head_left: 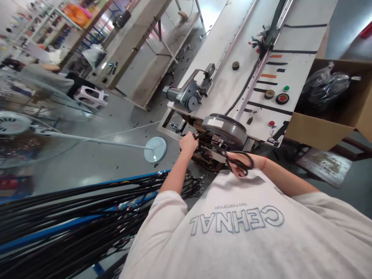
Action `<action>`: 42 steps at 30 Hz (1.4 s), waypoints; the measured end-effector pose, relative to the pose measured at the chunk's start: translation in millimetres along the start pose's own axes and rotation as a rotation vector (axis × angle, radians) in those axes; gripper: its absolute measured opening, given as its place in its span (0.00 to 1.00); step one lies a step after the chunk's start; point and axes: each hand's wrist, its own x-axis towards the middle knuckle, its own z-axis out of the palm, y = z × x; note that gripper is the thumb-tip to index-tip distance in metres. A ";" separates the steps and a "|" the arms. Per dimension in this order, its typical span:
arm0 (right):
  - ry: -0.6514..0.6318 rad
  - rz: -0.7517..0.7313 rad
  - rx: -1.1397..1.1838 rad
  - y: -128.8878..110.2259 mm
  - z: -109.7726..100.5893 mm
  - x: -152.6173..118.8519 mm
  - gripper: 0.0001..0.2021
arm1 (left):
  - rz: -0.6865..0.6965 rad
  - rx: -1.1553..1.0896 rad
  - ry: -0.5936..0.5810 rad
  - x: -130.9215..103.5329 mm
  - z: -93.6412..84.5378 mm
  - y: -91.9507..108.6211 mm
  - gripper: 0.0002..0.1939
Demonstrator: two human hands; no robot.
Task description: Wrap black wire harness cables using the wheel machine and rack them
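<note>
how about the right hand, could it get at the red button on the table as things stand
Probably yes: the red button sits uncovered on the nearby table, though the right hand holds black-handled scissors.

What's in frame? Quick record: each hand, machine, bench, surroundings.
left hand: closed on a dark strip, identity unclear
right hand: holding black-handled scissors, blades toward the machine parts
machine: grey round drum just beyond the hands; motor unit to its left
bench: white tabletop with tape rolls, black and orange strips
right side: open cardboard box holding a clear plastic bag
lower left: many long black cables
limits: scissor blade opening too small to tell
</note>
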 end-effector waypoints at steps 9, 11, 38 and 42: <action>0.975 0.073 -0.254 13.1 -74.6 -61.4 0.27 | 0.031 -1.558 -0.881 -51.6 71.4 20.3 0.20; 1.124 0.204 -0.510 8.7 -93.0 -45.1 0.23 | 0.034 -1.679 -0.663 -62.9 76.7 35.1 0.20; 1.443 0.316 -1.077 -60.9 -295.9 -63.6 0.30 | 0.684 -1.099 -1.006 -157.8 -43.5 21.4 0.30; 1.433 0.335 -1.130 -51.9 -296.9 -58.1 0.34 | 0.000 -0.869 -0.335 -126.4 47.8 32.9 0.24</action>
